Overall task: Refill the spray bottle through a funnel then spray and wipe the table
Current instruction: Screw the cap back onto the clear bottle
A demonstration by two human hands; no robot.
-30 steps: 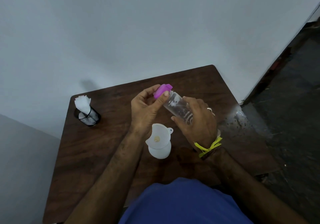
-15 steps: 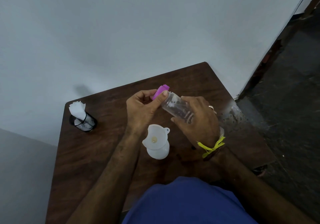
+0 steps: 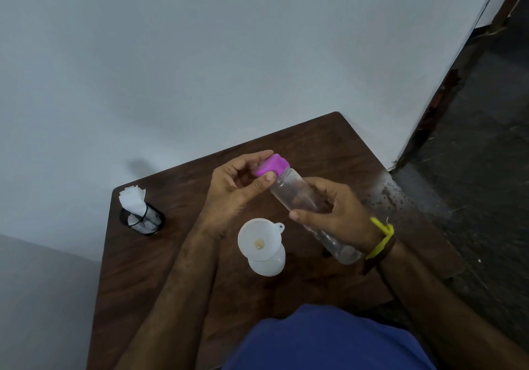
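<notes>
Over the table point(image 3: 171, 269), the right hand point(image 3: 337, 215) keeps the clear bottle point(image 3: 297, 195) tilted while the left hand point(image 3: 234, 189) has regripped its purple cap point(image 3: 272, 166), so pouring into the funnel point(image 3: 259, 239) awaits uncapping.

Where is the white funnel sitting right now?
In the head view the white funnel sits on a small white container near the middle of the wooden table, between the person's forearms, just below the clear bottle both hands hold.
</notes>
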